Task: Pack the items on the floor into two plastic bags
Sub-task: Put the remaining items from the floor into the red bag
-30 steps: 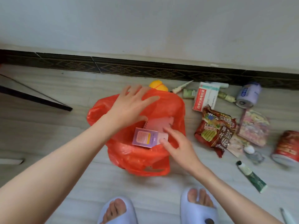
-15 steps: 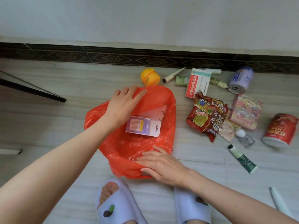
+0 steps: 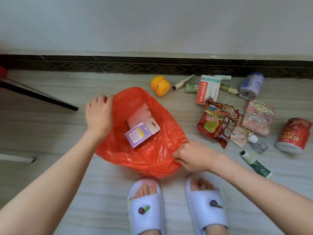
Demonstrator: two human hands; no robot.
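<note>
A red plastic bag (image 3: 149,156) lies open on the floor in front of my feet. Inside it are a purple box (image 3: 140,135) and a pink notebook (image 3: 140,116). My left hand (image 3: 99,114) grips the bag's far left rim. My right hand (image 3: 191,155) pinches the near right rim. Right of the bag lie a red snack packet (image 3: 218,122), a colourful packet (image 3: 257,117), a red can (image 3: 293,134), a blue can (image 3: 252,85), a white and red medicine box (image 3: 207,89), a yellow round container (image 3: 160,85) and a green tube (image 3: 255,164).
A wall with a dark patterned skirting (image 3: 152,67) runs behind the items. A black bar (image 3: 39,96) slants across the floor at the left. My two feet in pale slippers (image 3: 145,207) stand just behind the bag. Small tubes (image 3: 183,81) and a small bottle (image 3: 258,145) lie among the items.
My left hand slid from the bag's top to its far left rim. My right hand let go of the purple box, dropped to the near rim and pinched it, spreading the bag's mouth.
</note>
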